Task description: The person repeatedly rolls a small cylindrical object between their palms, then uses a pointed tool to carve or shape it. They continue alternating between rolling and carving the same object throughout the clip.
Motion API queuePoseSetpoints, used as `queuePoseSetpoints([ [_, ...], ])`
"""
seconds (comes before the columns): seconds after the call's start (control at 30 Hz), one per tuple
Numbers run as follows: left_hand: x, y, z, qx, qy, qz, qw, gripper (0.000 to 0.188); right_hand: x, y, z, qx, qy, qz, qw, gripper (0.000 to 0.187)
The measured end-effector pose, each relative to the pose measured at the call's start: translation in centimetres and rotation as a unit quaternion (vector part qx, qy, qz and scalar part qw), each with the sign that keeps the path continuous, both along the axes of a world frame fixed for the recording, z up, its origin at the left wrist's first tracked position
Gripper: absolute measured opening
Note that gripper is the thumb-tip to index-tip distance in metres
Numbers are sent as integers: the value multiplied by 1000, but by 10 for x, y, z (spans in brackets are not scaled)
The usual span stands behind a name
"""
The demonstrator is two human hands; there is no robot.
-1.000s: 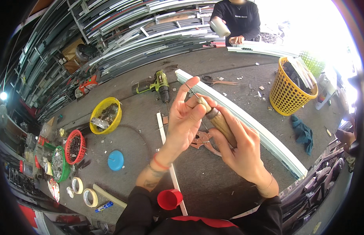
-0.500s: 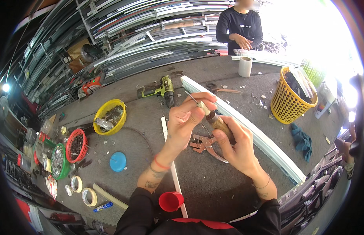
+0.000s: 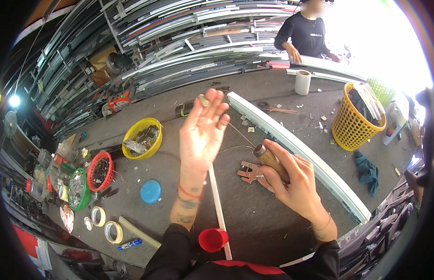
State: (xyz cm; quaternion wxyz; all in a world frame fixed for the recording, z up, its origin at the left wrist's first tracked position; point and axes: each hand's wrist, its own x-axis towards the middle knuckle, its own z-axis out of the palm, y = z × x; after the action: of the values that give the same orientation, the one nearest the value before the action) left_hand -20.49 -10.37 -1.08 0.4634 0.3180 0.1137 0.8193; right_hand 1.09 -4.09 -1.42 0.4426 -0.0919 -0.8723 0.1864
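My left hand (image 3: pixel 200 135) is turned palm up, its thumb and a finger pinching a small beige piece (image 3: pixel 204 100) while the other fingers spread. My right hand (image 3: pixel 296 186) is wrapped round the wooden handle of an awl (image 3: pixel 272 164). The awl's thin metal shaft points up and left, apart from the beige piece. Below my right hand lie copper-coloured pliers (image 3: pixel 249 173), partly covered by it. A long white profile (image 3: pixel 291 149) runs diagonally on the table past my right hand. Behind my left hand, a green and black drill (image 3: pixel 183 110) is mostly hidden.
Left on the table are a yellow basket (image 3: pixel 154 150), a red basket (image 3: pixel 109 179), a green basket (image 3: pixel 87 198), a blue disc (image 3: pixel 150 191) and tape rolls (image 3: pixel 113 232). A red cup (image 3: pixel 212 240) stands near me. A tall yellow basket (image 3: pixel 350 128) and a co-worker (image 3: pixel 303 37) are beyond.
The beige piece has come off the awl's shaft and moved up and left with my left hand, whose palm has opened out. The co-worker's arms have shifted apart.
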Motion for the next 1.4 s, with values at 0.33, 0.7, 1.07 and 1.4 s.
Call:
queuePoseSetpoints([
  [0.33, 32, -1, 0, -60, -24, -91, 994, 32, 15, -9, 15, -42, -46, -18, 998, 47],
  [0.7, 39, 1, -1, -75, 6, -81, 994, 33, 18, -11, 19, -46, -34, -18, 998, 45],
  [1.07, 43, 2, -2, -82, 5, -77, 994, 33, 12, -5, 14, 4, 14, -30, 999, 48],
  [1.4, 42, 2, -2, -91, 2, -82, 992, 33, 19, -10, 18, -99, -31, -16, 994, 41],
])
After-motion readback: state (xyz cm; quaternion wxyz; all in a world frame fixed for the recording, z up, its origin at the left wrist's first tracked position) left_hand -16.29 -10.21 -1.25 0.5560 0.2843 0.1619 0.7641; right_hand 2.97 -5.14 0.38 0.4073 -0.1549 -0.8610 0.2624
